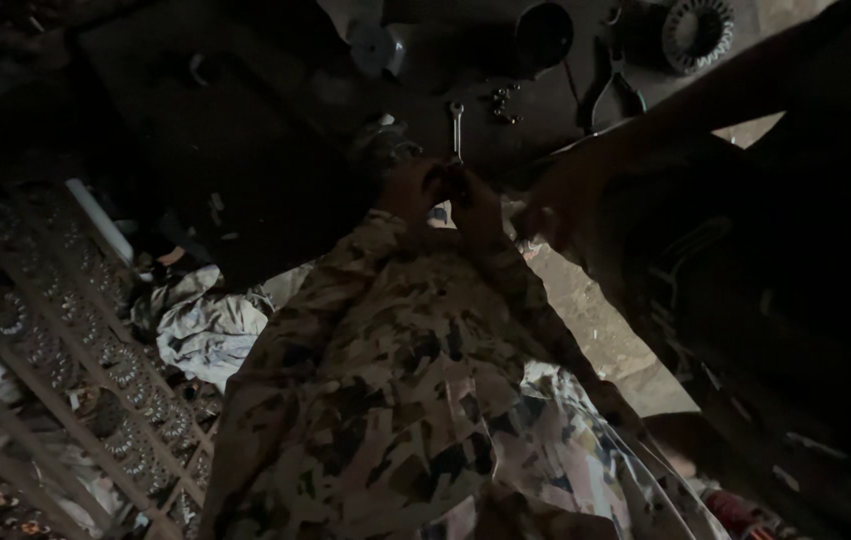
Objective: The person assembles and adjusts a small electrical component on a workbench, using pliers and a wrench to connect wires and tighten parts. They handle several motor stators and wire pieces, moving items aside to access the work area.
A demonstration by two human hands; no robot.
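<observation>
**A:** ok so it's super dark where we're working. Both our camo sleeves meet up in the middle, left hand and right hand pressed close together around some small dark part. Honestly can't make out what the part is.

**B:** yeah, the fingers look curled in on it from both sides, clenched round it more than loose. Whether the right is actually pinching it or just steadying, we can't tell in this light.

**A:** the part sits right between our hands, just near of the small open-ended spanner lying on the dark floor. A few loose nuts are just right of the spanner, pliers further right, and a round finned ring at the far right corner.

**B:** there's also another person's hand coming in from the right, close to ours but apart, I think.

**A:** if we want to do this bit well, I'd say we keep the part steady with one hand, work it with the other, and keep it over the floor near the nuts so nothing rolls off into the rags on the left.
</observation>
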